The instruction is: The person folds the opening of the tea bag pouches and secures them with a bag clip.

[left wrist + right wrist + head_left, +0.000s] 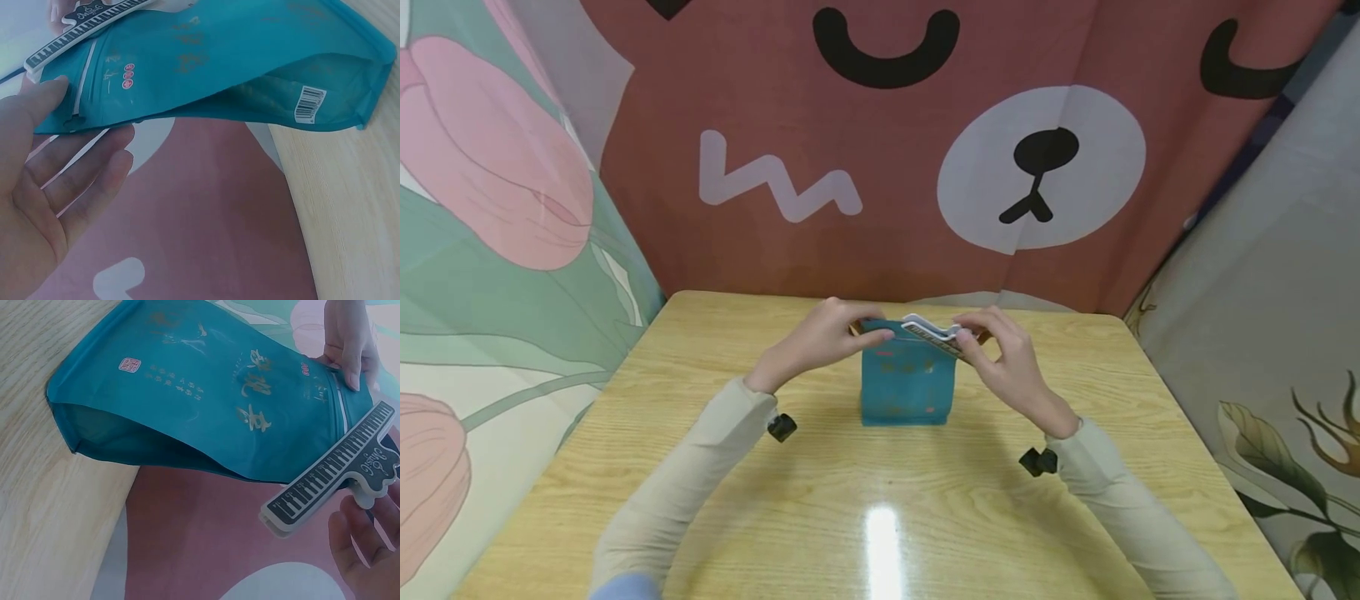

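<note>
I see the pouch (906,383) standing mid-table (700,500). My left hand (820,342) holds its top left corner; my right hand (1007,358) holds the clip (931,333) at its top right.

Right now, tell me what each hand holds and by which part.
The left hand pinches the teal pouch by its top left corner. The right hand holds the piano-key clip by its handle end, at the pouch's top edge.

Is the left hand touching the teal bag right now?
Touching. The right wrist view shows the left hand with its fingers pinching the top corner of the teal bag.
</note>
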Available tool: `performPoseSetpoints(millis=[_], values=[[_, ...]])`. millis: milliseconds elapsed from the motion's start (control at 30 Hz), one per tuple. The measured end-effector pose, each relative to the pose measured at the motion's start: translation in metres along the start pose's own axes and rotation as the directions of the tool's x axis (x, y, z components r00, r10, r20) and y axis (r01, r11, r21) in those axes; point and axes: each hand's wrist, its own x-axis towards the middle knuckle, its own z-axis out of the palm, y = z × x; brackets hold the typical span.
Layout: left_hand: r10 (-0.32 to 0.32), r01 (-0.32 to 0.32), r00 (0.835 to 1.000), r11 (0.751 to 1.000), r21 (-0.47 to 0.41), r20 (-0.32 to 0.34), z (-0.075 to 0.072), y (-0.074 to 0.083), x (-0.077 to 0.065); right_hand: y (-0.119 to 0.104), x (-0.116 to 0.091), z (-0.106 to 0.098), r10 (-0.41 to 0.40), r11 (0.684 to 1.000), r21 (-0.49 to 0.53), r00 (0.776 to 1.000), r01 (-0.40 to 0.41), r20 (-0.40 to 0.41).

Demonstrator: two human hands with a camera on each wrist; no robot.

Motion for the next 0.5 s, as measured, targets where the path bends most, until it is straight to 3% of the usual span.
performPoseSetpoints(millis=[500], values=[[-0.02,0.02,1.0,0.999,-0.03,-0.023,-0.005,-0.011,-0.015,0.004,-0.004,-0.006,0.073,0.997,-0.014,0.997,-0.074,-0.03]])
